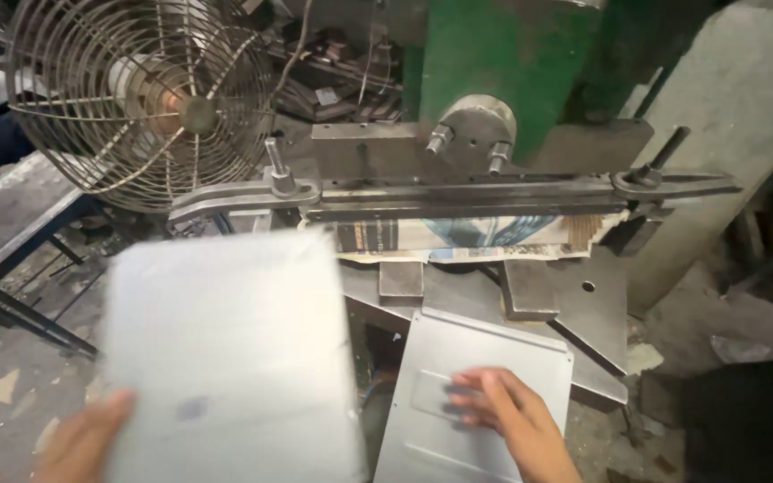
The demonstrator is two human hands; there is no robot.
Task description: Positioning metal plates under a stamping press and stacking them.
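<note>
A blurred metal sheet (230,349) is gripped at its near left corner by the left hand (82,443), apparently lifted clear, while a second sheet (485,353) is steadied on the press bed (583,313) under the right hand's (507,416) flat, slightly spread fingers.

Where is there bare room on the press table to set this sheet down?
Bare steel shows on the press table, right of the sheet under the right hand. The left hand holds a blurred sheet. Crowded: the blocks under the clamp bar.
</note>
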